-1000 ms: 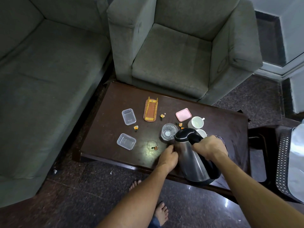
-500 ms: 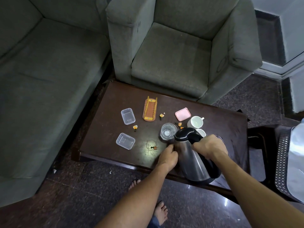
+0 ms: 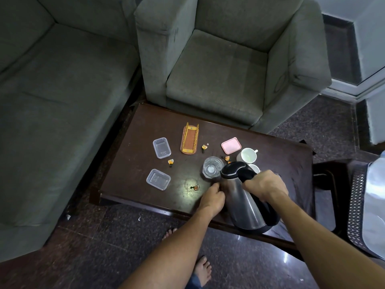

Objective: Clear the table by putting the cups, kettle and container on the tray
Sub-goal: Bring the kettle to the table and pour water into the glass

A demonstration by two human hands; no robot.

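A steel kettle [image 3: 243, 203] with a black lid and handle stands over the table's front edge, leaning right. My right hand [image 3: 265, 187] grips its black handle. My left hand [image 3: 211, 198] presses with curled fingers against the kettle's left side. Just behind the kettle are a clear glass [image 3: 212, 169], a white cup [image 3: 248, 156] and a second white cup [image 3: 255, 168], half hidden by the handle. Two clear plastic containers [image 3: 161, 147] [image 3: 158, 179] lie on the left of the table, and a pink lid [image 3: 230, 145] lies further back.
A small orange tray-like holder [image 3: 189, 140] and several small orange wrappers [image 3: 170, 161] lie on the dark wooden table [image 3: 287, 159]. A grey armchair [image 3: 218, 80] stands behind it, a grey sofa [image 3: 52, 101] to the left, a dark stand [image 3: 354, 195] to the right.
Both hands stay on the kettle in about the same place. Only the view has shifted slightly.
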